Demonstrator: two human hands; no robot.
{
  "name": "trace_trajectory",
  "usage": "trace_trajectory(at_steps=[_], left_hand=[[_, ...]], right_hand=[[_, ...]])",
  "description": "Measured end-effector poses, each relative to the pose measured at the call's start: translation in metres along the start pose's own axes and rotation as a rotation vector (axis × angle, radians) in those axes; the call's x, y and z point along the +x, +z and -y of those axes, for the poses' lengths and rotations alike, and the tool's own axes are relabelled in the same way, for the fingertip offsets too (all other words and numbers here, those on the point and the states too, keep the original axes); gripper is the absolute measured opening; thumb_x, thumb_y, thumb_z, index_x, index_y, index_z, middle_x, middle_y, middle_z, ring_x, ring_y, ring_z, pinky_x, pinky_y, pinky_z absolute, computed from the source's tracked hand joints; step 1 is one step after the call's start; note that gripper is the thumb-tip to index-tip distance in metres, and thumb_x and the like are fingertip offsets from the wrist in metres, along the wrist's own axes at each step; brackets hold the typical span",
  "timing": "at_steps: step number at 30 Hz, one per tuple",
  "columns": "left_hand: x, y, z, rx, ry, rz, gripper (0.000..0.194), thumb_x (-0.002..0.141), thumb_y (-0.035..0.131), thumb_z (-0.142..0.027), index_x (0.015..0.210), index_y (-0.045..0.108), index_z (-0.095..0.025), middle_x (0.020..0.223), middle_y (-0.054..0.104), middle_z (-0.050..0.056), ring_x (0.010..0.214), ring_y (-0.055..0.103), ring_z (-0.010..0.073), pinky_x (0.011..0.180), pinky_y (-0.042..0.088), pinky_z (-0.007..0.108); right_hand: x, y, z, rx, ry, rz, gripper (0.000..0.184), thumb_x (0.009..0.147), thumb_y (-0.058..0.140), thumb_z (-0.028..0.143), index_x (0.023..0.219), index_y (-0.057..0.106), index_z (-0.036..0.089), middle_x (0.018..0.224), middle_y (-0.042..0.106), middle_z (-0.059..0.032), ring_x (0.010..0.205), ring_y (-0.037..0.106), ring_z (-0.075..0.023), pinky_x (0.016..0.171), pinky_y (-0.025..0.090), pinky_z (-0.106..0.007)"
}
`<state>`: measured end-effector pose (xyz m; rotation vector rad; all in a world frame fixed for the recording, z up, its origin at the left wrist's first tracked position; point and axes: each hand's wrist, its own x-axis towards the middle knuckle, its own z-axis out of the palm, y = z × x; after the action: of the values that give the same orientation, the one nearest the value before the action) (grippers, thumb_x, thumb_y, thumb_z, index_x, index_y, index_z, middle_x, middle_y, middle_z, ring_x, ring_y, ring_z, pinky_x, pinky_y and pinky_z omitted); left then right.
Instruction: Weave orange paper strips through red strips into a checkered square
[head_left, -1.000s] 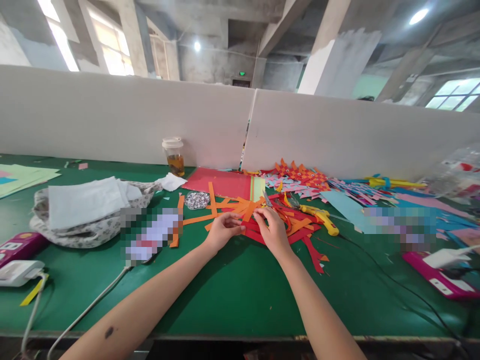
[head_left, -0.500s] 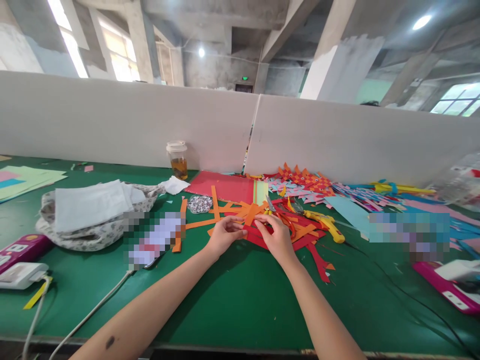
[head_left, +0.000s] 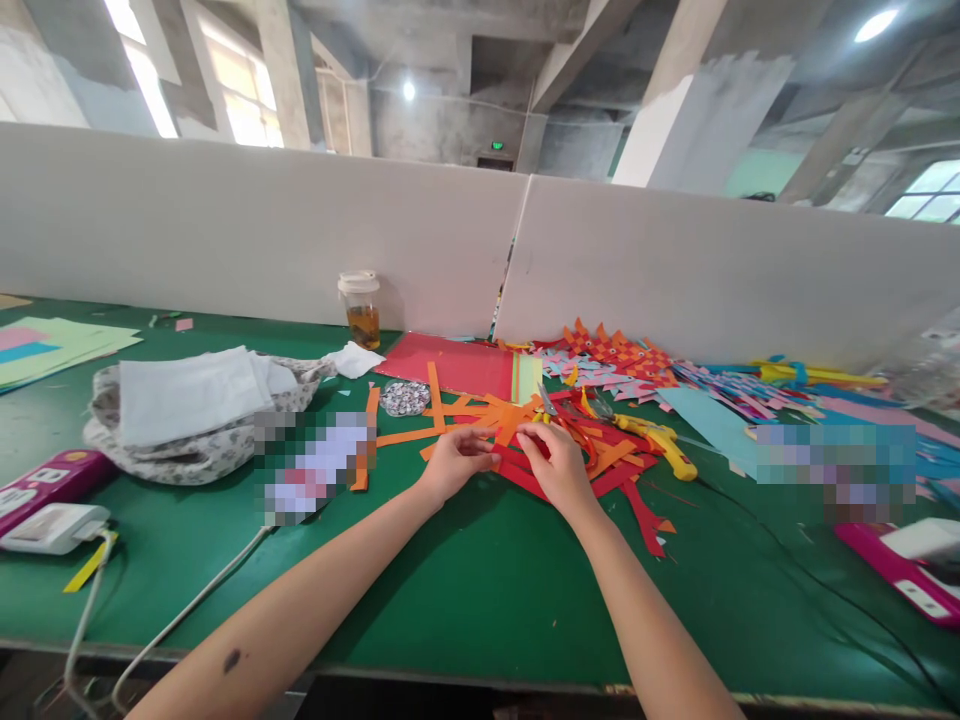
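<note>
Over a heap of red and orange paper strips, my left hand (head_left: 459,464) is closed, its thumb and fingers pinching paper strips from the left. My right hand (head_left: 555,462) pinches the same paper from the right. Between them stands an orange paper strip (head_left: 508,422), with a red paper strip (head_left: 523,478) just below it. My fingers hide how the strips cross. Scissors (head_left: 547,402) lie right behind my right hand, blades showing. Loose orange strips (head_left: 411,437) spread left of my hands. To the right rests a yellow glue gun (head_left: 660,446).
Behind the heap are a red sheet (head_left: 457,366), a bag of small round pieces (head_left: 405,398) and woven orange-red paper pieces (head_left: 619,352). A lidded cup (head_left: 361,310) stands by the white partition (head_left: 262,230). Left lie a phone (head_left: 319,468) and a cloth bag (head_left: 176,460).
The view shifts slightly, so the table things appear a little farther right. My hands keep their pinch on the paper strips with hardly any movement.
</note>
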<state>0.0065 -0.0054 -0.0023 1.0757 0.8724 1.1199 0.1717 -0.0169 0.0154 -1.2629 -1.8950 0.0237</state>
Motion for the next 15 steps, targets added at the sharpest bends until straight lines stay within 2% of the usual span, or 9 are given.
trace_trajectory(at_steps=[2, 5, 7, 9, 13, 15], left_hand=[[0.001, 0.0, 0.001, -0.005, -0.004, -0.009, 0.044, 0.047, 0.08, -0.023, 0.086, 0.063, -0.013, 0.067, 0.064, 0.001, 0.058, 0.06, 0.0117, 0.056, 0.048, 0.023], [0.002, 0.001, 0.002, -0.008, 0.008, -0.03, 0.04, 0.047, 0.079, -0.021, 0.083, 0.063, -0.013, 0.066, 0.063, 0.001, 0.057, 0.059, 0.0118, 0.053, 0.048, 0.022], [0.003, 0.001, 0.004, -0.012, 0.02, -0.034, 0.038, 0.048, 0.078, -0.02, 0.082, 0.063, -0.013, 0.065, 0.062, 0.001, 0.057, 0.059, 0.0119, 0.052, 0.048, 0.022], [0.005, 0.0, 0.006, -0.009, 0.045, -0.034, 0.033, 0.05, 0.077, -0.018, 0.079, 0.063, -0.014, 0.067, 0.063, 0.002, 0.06, 0.059, 0.0131, 0.054, 0.049, 0.023], [0.01, -0.001, 0.009, 0.009, 0.056, -0.059, 0.027, 0.051, 0.077, -0.017, 0.074, 0.063, -0.017, 0.07, 0.063, 0.003, 0.065, 0.06, 0.015, 0.056, 0.05, 0.024], [0.01, -0.002, 0.01, 0.006, 0.039, -0.063, 0.032, 0.049, 0.078, -0.017, 0.078, 0.063, -0.016, 0.067, 0.061, 0.002, 0.063, 0.06, 0.0143, 0.053, 0.05, 0.024]], right_hand=[[0.0, -0.004, 0.002, -0.012, 0.009, -0.099, 0.022, 0.085, 0.043, 0.03, 0.101, 0.057, 0.022, 0.099, 0.064, -0.0062, 0.093, 0.058, -0.0209, 0.088, 0.042, -0.041], [0.001, -0.01, 0.011, -0.052, 0.001, -0.357, 0.036, 0.086, 0.041, 0.028, 0.122, 0.044, 0.022, 0.121, 0.053, -0.0105, 0.112, 0.048, -0.0238, 0.093, 0.038, -0.044], [0.0, -0.009, 0.025, -0.094, -0.054, -0.411, 0.039, 0.087, 0.038, 0.025, 0.126, 0.041, 0.021, 0.126, 0.049, -0.011, 0.119, 0.042, -0.0244, 0.098, 0.032, -0.047], [-0.003, -0.001, 0.047, -0.135, -0.131, -0.282, 0.039, 0.087, 0.036, 0.024, 0.126, 0.042, 0.021, 0.128, 0.048, -0.0102, 0.124, 0.037, -0.025, 0.102, 0.026, -0.05], [-0.016, 0.032, 0.104, -0.113, -0.292, 0.171, 0.036, 0.087, 0.038, 0.033, 0.115, 0.053, 0.015, 0.126, 0.051, -0.0122, 0.125, 0.033, -0.0267, 0.104, 0.02, -0.052], [-0.024, 0.05, 0.132, -0.075, -0.278, 0.265, 0.038, 0.087, 0.037, 0.041, 0.105, 0.058, 0.014, 0.118, 0.056, -0.0133, 0.123, 0.036, -0.0267, 0.103, 0.021, -0.05]])
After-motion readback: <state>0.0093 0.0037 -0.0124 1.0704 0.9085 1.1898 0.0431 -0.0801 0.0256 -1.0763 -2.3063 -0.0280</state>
